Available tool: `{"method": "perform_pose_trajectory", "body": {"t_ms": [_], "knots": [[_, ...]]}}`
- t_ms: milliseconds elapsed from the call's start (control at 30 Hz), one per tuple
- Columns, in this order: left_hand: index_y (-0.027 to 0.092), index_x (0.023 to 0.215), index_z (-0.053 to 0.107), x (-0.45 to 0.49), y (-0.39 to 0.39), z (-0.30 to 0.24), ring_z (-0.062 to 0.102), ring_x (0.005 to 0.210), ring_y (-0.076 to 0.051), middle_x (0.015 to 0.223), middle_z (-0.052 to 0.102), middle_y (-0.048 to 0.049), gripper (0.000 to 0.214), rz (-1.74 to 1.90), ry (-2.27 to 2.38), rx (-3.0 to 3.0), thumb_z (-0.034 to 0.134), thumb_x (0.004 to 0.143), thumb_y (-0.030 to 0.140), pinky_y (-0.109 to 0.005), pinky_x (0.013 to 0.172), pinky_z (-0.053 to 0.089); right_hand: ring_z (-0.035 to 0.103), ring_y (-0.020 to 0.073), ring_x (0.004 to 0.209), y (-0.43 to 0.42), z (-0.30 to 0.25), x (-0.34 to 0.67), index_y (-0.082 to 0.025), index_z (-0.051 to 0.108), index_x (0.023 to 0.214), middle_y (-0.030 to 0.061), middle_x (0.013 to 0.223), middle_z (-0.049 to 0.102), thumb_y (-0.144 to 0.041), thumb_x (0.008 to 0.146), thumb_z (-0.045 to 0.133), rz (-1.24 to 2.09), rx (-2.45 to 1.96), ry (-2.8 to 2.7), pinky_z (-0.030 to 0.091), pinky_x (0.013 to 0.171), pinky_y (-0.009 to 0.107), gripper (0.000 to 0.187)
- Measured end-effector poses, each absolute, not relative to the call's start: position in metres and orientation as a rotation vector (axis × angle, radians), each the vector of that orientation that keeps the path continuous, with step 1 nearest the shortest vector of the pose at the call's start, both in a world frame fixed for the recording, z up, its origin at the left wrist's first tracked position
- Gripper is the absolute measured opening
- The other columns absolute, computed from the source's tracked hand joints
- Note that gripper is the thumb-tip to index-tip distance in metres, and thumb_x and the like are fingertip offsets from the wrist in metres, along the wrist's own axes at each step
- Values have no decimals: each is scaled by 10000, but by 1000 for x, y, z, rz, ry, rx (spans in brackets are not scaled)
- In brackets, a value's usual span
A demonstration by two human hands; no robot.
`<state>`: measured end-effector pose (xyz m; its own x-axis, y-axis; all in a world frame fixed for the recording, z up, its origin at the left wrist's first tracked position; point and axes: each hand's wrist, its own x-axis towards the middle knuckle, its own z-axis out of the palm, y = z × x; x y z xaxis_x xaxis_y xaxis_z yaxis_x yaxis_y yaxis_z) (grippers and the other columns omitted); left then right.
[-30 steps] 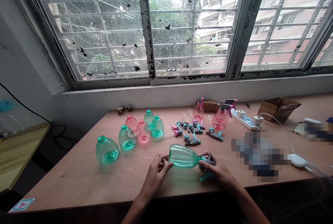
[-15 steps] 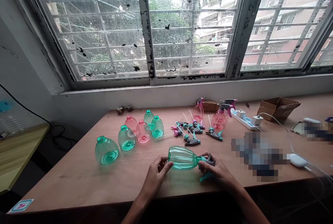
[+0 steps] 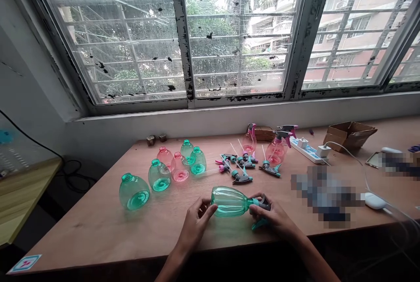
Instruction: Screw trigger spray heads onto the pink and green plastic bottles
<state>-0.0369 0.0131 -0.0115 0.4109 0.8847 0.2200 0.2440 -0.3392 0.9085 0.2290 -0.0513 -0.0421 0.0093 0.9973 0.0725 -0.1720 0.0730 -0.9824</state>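
A clear green spray bottle point(image 3: 229, 201) lies sideways between my hands above the front of the table. My left hand point(image 3: 198, 216) grips its base end, thumb on the near side and fingers behind. At the neck, my right hand point(image 3: 271, 212) is closed around the black and teal spray head point(image 3: 262, 204), whose teal trigger point(image 3: 260, 224) points down toward me. Part of the spray head is hidden by my fingers. Just beyond the bottle lie several loose spray heads point(image 3: 243, 178) with thin tubes. Several green bottles point(image 3: 134, 192) and two pink bottles point(image 3: 180, 167) without heads stand to the left.
Pink bottles with spray heads point(image 3: 276, 151) stand at the back, beside a white power strip point(image 3: 306, 150). An open cardboard box point(image 3: 351, 137) is at the back right. A blurred patch point(image 3: 324, 194) and a white mouse-like object point(image 3: 375, 201) with cables lie on the right.
Both hands keep their hold on the green bottle and its spray head, almost unmoved. The view has shifted very slightly.
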Motion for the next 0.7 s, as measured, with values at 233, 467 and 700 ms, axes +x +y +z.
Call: {"method": "perform_pose_trajectory", "body": {"t_ms": [233,467,700], "knots": [[193,1084,665,-34,13,-15,468,690,-143,828,521,0,382,958,935,1801,729,805,446,-229,640,441,630,161,604,-51,-39,229,-170,587,979,2,729,690,-430,801,790,1197,-1052,-1068,509,599,305,375],[170,928,651,-36,11,-14,452,657,-129,751,493,17,285,948,949,1814,638,892,453,-219,616,398,637,161,614,-49,-46,230,-162,606,995,2,732,690,-404,811,787,1202,-1051,-1138,512,588,293,353],[226,1101,655,-37,14,-17,501,800,-176,985,529,-37,316,967,941,1883,705,846,407,-265,715,458,637,163,607,-48,-46,230,-174,578,989,-1,743,687,-406,826,772,1207,-1034,-1077,518,593,307,344]]}}
